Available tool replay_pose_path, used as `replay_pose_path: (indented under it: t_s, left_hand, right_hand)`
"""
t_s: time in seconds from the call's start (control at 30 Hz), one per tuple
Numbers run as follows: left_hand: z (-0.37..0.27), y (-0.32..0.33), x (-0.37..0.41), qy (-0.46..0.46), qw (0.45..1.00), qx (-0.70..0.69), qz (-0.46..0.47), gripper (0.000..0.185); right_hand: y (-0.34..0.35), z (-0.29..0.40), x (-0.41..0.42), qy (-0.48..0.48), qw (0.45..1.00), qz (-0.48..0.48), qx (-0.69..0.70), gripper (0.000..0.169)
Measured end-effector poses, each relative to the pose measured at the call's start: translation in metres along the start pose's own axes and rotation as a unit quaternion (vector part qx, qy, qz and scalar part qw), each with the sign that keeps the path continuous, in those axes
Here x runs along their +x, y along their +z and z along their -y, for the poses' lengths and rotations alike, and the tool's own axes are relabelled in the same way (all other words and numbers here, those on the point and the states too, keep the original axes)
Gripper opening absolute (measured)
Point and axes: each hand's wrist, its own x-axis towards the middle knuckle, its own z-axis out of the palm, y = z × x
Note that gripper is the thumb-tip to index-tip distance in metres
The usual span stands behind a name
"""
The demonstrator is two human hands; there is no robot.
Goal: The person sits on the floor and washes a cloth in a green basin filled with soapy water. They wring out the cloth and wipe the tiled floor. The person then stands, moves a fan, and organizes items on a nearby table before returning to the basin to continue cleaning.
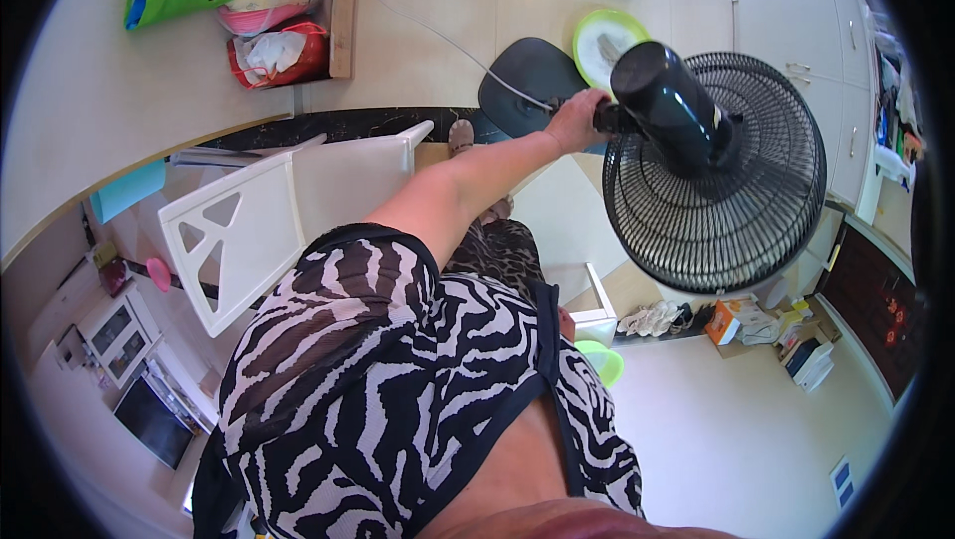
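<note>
A black pedestal fan (716,166) with a round wire grille stands at the right of centre, its dark base (522,84) on the floor beneath. My left hand (582,121) is closed round the fan's neck, just below the motor housing, and a pale cord runs from there to the upper left. Close behind the fan is a lime-green basin (582,54) with whitish contents and a greyish thing in it. Of my right hand (567,324) only a small patch of skin shows beside the zebra-print top; its fingers are hidden.
A white chair (354,177) stands at the left, near a pale table (134,106). Bags and a box lie at the upper left. White drawers (806,91) are at the right, with shoes (649,319) and cartons (735,323) lower down. Another green basin (608,366) sits beside me.
</note>
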Motion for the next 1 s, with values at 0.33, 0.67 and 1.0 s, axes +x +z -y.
replay_pose_path:
  t_s: [0.33, 0.67, 1.0]
  left_hand:
    - [-0.010, -0.009, 0.014, 0.043, 0.998, -0.047, 0.011, 0.053]
    - [-0.039, -0.047, 0.071, 0.091, 0.995, 0.007, 0.028, 0.054]
    - [-0.038, -0.125, 0.174, 0.112, 0.990, 0.076, -0.025, 0.048]
  right_hand:
    - [0.027, -0.081, 0.047, -0.037, 0.999, 0.014, 0.017, 0.033]
    - [0.020, -0.070, 0.060, -0.104, 0.994, 0.005, -0.027, 0.035]
    - [0.056, -0.033, 0.047, 0.022, 0.989, -0.038, 0.139, 0.029]
